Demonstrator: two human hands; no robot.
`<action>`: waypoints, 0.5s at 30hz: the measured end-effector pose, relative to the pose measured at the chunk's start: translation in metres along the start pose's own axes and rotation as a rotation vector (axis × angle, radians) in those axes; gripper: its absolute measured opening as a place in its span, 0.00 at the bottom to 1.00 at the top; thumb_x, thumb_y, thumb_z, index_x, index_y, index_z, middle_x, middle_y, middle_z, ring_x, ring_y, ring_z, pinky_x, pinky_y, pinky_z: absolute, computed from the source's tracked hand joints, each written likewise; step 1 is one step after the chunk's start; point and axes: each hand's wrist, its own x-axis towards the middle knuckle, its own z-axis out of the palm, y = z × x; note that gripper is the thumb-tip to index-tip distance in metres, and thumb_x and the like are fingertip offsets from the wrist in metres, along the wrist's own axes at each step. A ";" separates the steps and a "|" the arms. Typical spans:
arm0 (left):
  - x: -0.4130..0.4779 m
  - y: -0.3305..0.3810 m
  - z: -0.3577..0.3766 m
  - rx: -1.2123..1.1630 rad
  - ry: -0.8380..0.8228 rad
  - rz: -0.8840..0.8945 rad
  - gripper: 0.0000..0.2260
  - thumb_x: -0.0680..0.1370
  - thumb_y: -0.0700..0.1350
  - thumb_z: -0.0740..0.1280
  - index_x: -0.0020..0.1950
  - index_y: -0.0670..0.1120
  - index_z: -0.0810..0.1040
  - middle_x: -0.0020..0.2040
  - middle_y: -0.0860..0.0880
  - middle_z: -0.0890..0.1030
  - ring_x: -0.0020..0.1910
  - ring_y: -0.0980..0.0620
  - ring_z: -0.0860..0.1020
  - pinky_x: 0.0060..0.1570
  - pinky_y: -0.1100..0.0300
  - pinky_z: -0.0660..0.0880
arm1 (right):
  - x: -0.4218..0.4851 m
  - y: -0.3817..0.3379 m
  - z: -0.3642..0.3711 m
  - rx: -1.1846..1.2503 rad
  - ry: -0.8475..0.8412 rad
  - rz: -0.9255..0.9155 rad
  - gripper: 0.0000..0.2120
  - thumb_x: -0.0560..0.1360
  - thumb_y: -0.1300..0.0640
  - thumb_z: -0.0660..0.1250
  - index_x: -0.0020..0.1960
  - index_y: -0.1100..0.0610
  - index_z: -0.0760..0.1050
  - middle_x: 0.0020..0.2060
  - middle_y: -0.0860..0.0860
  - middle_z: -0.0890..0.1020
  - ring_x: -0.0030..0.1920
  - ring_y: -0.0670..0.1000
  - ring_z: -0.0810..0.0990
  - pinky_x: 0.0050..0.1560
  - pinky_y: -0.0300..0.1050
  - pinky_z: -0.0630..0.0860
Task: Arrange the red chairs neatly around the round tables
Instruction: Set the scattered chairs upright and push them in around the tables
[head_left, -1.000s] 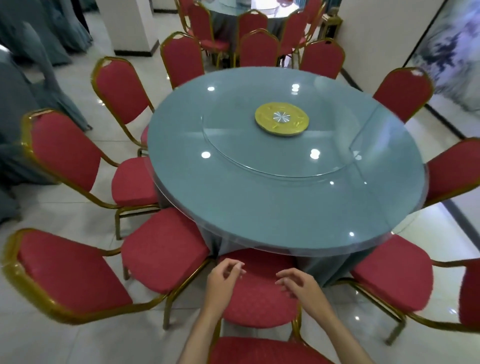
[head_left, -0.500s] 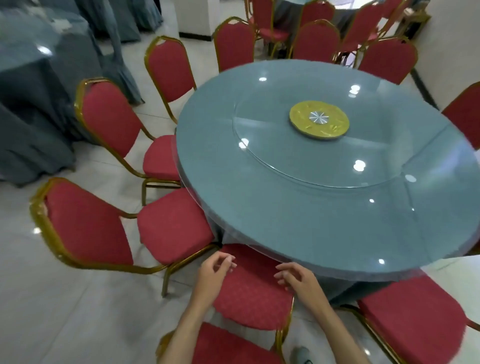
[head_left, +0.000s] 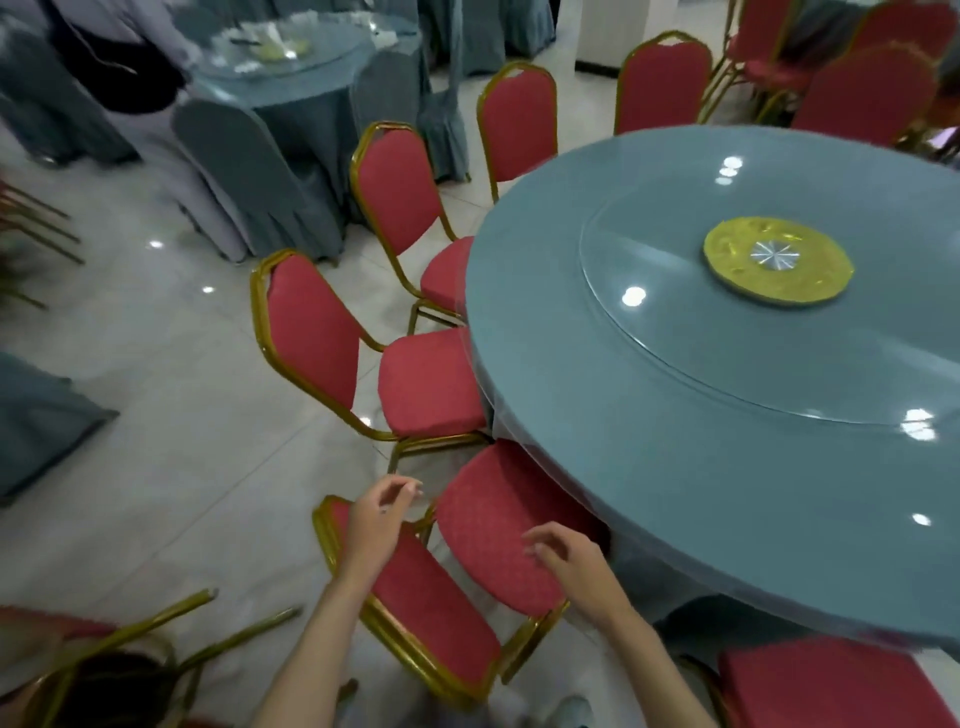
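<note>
left hand (head_left: 382, 525) is hovering above the backrest top of the nearest red chair (head_left: 498, 540), fingers loosely curled with thumb near the fingertips, gripping nothing. right hand (head_left: 569, 561) is hanging over that chair's seat, fingers loosely bent, also holding nothing; cannot tell whether it is touching the cushion. the chair's seat front is sitting tucked under the rim of the round surface (head_left: 727, 493), its backrest leaning toward the camera.

a red seat cushion (head_left: 831, 686) is showing at lower right, just beside the surface. gold chair legs (head_left: 156, 629) are sticking out at lower left, blurred.

second red chair (head_left: 431, 384) is standing next round to the left, seat edge meeting the rim. third red chair (head_left: 400, 187) is standing beyond it, seat partly under the rim. fourth red chair (head_left: 519, 119) and fifth red chair (head_left: 662, 85) are standing farther round, backs upright.

a glass turntable (head_left: 675, 332) is lying on the surface, with a yellow disc (head_left: 737, 275) at its centre.

farther off, a grey-covered chair (head_left: 244, 171) is standing beside a draped far table (head_left: 301, 109).
</note>
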 end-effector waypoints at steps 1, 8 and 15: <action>-0.008 -0.001 -0.004 0.015 0.020 -0.001 0.07 0.83 0.46 0.67 0.48 0.54 0.84 0.46 0.55 0.86 0.48 0.64 0.81 0.54 0.59 0.76 | -0.002 0.000 0.002 -0.013 -0.016 -0.012 0.08 0.82 0.58 0.67 0.56 0.48 0.83 0.50 0.41 0.86 0.51 0.37 0.84 0.56 0.37 0.79; -0.042 -0.039 -0.033 0.445 0.295 -0.079 0.09 0.79 0.48 0.72 0.59 0.53 0.81 0.66 0.49 0.75 0.70 0.45 0.70 0.68 0.44 0.70 | -0.021 -0.003 0.054 -0.204 -0.229 -0.073 0.09 0.82 0.56 0.67 0.60 0.47 0.82 0.54 0.40 0.84 0.53 0.39 0.82 0.60 0.40 0.78; -0.064 -0.051 -0.029 -0.251 0.026 -0.475 0.40 0.80 0.41 0.71 0.81 0.58 0.47 0.62 0.47 0.74 0.51 0.48 0.79 0.38 0.52 0.79 | -0.050 0.005 0.114 -0.263 -0.523 0.034 0.23 0.79 0.41 0.68 0.71 0.46 0.72 0.63 0.46 0.81 0.61 0.46 0.80 0.64 0.45 0.77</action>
